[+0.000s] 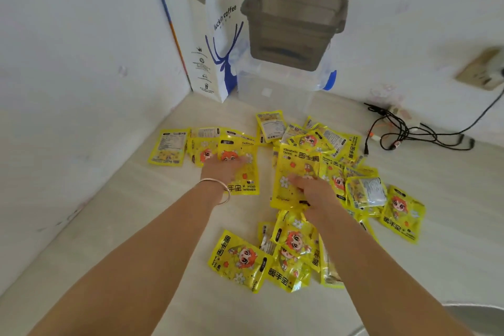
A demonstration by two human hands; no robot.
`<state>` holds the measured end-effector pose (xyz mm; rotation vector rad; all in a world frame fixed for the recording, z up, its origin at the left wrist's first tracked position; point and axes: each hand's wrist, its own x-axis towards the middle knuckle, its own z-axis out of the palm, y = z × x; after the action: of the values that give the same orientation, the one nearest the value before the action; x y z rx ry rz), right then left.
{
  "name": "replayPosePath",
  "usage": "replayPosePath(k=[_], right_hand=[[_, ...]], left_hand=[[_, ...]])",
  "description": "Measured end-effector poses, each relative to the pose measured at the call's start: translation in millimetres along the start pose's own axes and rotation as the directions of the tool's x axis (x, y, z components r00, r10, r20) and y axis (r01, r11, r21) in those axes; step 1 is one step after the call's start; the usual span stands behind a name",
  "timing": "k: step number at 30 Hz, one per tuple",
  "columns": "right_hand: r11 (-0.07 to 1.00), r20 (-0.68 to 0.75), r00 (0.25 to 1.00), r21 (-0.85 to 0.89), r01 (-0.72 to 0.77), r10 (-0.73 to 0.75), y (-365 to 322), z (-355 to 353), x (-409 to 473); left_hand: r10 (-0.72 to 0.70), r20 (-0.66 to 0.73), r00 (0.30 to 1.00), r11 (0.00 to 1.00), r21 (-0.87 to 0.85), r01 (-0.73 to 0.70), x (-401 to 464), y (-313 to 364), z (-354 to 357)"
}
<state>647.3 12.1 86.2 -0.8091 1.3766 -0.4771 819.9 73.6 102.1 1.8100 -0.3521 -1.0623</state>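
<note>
We count two hands, both on yellow packets. The left hand [222, 169], with one bangle [218, 189] on its wrist, lies flat with its fingers straight on the nearest packet [242, 174] of a row of four. The right hand [313, 189] rests with its fingers relaxed on a large packet [296, 169] at the edge of the main heap [354, 172], which is too overlapped to count. About six more packets [272, 259] lie nearer us. Behind stand one paper bag [218, 35] and one grey bin [294, 24] on one clear box [272, 87]. Tangled cables [403, 131] lie at the right.
</note>
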Motion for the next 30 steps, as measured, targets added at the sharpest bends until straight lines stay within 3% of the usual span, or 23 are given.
replayPosePath(k=[6,10,17,23,30], right_hand=[[0.927,-0.076,0.997,0.373,0.042,-0.014,7,-114,-31],[0.856,-0.176,0.984,0.507,0.106,-0.017,23,-200,-53],[0.757,-0.371,0.926,0.624,0.195,0.068,78,-385,-100],[0.616,-0.475,0.853,0.744,0.257,0.218,148,-519,-138],[0.418,-0.498,0.726,0.853,0.312,0.474,231,-619,-159]], left_hand=[[0.014,0.285,0.958,0.997,0.071,-0.036,-66,-2,110],[0.034,0.414,0.909,0.986,0.133,-0.097,-117,-22,200],[0.029,0.645,0.763,0.949,0.223,-0.224,-228,-58,366],[-0.106,0.746,0.657,0.914,0.334,-0.232,-305,-122,494],[-0.307,0.799,0.517,0.808,0.506,-0.302,-365,-191,608]])
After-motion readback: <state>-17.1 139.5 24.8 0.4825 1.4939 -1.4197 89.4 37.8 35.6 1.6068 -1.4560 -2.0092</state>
